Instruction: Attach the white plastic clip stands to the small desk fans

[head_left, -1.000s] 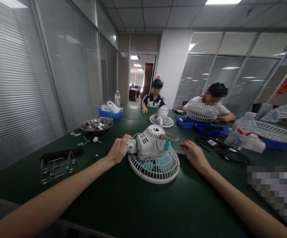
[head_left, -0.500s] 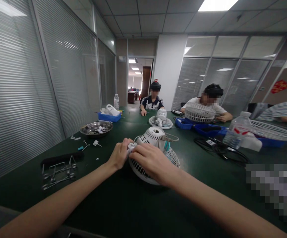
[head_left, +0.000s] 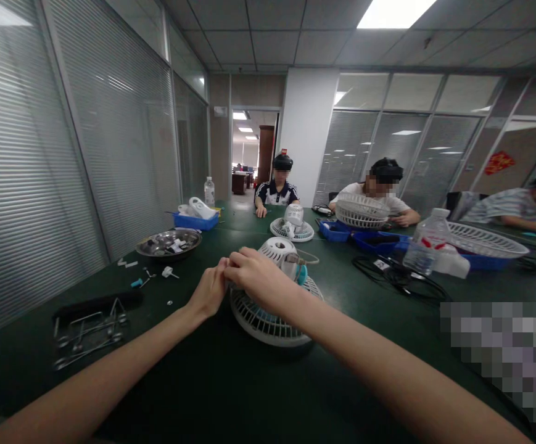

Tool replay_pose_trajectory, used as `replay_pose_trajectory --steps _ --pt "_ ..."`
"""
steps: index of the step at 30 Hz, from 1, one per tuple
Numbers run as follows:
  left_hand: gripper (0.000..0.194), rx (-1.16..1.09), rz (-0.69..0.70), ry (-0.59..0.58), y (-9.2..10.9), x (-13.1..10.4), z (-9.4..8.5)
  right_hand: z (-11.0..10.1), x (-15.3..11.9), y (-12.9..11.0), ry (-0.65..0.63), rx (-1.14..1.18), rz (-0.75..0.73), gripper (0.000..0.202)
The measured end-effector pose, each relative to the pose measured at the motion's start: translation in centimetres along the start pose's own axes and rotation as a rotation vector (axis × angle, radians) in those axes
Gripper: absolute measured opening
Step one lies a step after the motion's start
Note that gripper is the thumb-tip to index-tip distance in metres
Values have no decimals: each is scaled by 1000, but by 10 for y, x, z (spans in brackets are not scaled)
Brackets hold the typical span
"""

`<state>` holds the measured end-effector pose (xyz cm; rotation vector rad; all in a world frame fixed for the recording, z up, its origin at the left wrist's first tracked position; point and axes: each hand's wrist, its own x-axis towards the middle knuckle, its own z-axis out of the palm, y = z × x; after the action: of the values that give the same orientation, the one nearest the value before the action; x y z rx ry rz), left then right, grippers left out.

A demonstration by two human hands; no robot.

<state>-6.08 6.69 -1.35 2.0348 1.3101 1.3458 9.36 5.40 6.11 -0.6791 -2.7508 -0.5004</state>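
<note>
Head view: white fan [head_left: 279, 327] grille-down on the table [head_left: 193, 388], motor housing uppermost. Left hand [head_left: 208, 288] and right hand [head_left: 259, 275] meet at its left side, fingers bent; contact point hidden, so grasp cannot be told. Metal bowl [head_left: 173, 255] beyond, to the left.

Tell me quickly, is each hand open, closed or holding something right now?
Left hand: curled beside the white fan; anything held is hidden.
Right hand: bent close by the left; grip cannot be told.
</note>
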Motion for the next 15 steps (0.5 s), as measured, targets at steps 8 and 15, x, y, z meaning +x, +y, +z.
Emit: replay_pose_trajectory --steps 8,15 --pt "62 76 -17 -324 -10 6 -24 -17 64 34 -511 270 172 44" --pt "62 90 -13 -487 -16 20 -37 -4 79 55 -623 441 110 59"
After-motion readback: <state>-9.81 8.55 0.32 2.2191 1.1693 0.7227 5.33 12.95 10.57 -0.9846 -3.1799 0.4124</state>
